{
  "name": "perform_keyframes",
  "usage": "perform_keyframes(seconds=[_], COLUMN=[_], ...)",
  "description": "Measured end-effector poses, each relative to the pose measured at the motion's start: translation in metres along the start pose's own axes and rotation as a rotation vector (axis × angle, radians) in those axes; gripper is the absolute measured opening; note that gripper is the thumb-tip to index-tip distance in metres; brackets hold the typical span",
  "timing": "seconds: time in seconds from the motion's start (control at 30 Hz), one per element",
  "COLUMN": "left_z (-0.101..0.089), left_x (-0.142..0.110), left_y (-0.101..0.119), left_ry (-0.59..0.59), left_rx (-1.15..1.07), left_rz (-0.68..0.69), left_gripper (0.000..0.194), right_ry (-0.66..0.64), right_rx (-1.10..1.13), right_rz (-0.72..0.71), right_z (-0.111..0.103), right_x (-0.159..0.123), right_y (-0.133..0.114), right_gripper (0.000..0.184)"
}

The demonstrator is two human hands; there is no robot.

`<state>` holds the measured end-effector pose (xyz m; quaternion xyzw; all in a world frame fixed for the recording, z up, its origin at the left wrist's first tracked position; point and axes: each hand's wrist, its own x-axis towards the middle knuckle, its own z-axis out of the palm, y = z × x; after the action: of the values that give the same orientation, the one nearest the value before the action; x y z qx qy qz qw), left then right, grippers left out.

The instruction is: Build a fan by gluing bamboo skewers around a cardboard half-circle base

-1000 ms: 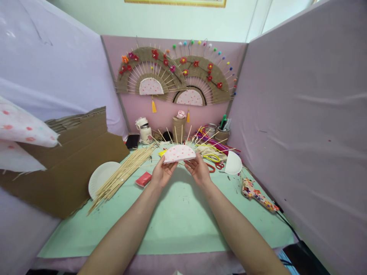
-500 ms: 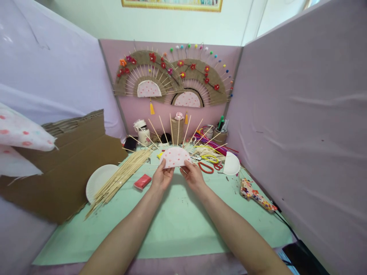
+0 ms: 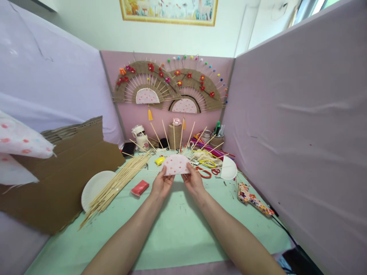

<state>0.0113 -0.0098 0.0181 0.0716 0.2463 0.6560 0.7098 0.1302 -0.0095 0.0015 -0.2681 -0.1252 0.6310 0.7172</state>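
Between my two hands is a half-round fan base (image 3: 175, 164) covered in white cloth with pink dots, its flat edge down. Several thin wooden sticks (image 3: 166, 134) radiate from its curved side. My left hand (image 3: 163, 183) grips the lower left corner, thumb on the front face. At the lower right corner my right hand (image 3: 192, 179) grips it the same way. The fingers behind the piece are partly hidden. A red packet (image 3: 140, 188) lies left of my left hand. Red-handled scissors (image 3: 204, 173) rest just beyond my right hand.
A bundle of sticks (image 3: 117, 185) lies across a paper plate (image 3: 89, 191) beside leaning cardboard (image 3: 71, 156). At right are a half plate (image 3: 229, 169) and a flowered glue gun (image 3: 252, 198) with its cord. Two finished fans (image 3: 200, 70) hang on the back panel.
The view has tilted up slightly, so more of the framed picture shows and the scene sits lower. Both hands keep the same hold on the fan base.
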Motion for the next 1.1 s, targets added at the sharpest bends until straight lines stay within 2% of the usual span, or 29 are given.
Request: perform_keyframes(seconds=[0.3,0.77,1.1], left_z=[-0.0024,0.0001,-0.0029], left_x=[0.0007,-0.0023,-0.0018], left_y=[-0.0012,0.0,0.0002], left_ry=[-0.018,0.005,0.001], left_rx=[-0.008,-0.012,-0.011], left_rz=[0.011,0.012,0.014], left_gripper=[0.021,0.018,0.019], right_ry=[-0.002,-0.02,-0.015], right_rx=[0.0,-0.01,-0.002], right_rz=[0.0,0.011,0.012], right_z=[-0.0009,-0.0024,-0.0028], right_x=[0.0009,0.0034,0.0036], right_y=[0.0,0.0017,0.003], right_gripper=[0.021,0.029,0.026])
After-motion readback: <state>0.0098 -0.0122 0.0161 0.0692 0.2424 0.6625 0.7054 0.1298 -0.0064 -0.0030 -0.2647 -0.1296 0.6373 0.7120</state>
